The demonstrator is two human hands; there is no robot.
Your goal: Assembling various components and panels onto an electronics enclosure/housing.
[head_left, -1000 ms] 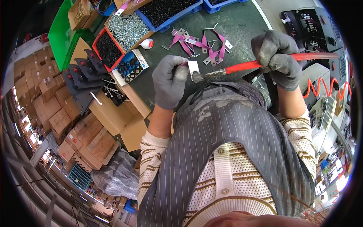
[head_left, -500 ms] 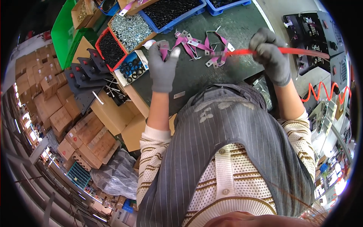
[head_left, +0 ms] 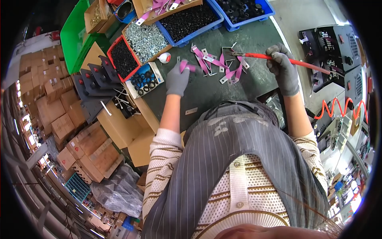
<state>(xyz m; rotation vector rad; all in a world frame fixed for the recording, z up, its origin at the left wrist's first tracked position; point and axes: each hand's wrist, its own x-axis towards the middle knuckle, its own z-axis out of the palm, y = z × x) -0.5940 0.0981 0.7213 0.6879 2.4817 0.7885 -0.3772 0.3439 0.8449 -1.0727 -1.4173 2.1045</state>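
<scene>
Workbench: dark green-grey work table (head_left: 207,93), parts bins along its far edge, stacks of brown cartons (head_left: 59,119) off to the person's left.
Bins: blue tray of black parts (head_left: 191,20), cardboard box of silvery screws (head_left: 145,40), red tray of dark parts (head_left: 122,59), small box of black rings (head_left: 144,79).
Machines: black units with vents (head_left: 338,44) at the right, a coiled orange hose (head_left: 338,109) below them.
Red tool: long red-handled tool (head_left: 296,61), its long axis running left to right across the table, metal tip toward the centre.
Strip pile: loose pink strips with metal ends (head_left: 223,65) lying on the table between the two hands, just under the tool's tip.
Right hand: grey-gloved right hand (head_left: 283,67), fingers closed around the red handle near its tip end.
Left hand: grey-gloved left hand (head_left: 178,79), fingers pinched on one pink strip (head_left: 186,66), lifted at the pile's left side.
Key relation: the held strip lies left of the tool tip, with the pile between them; the left hand is the nearer one to the pile.
Small item: white bottle with red cap (head_left: 164,58) just beyond the left hand.
</scene>
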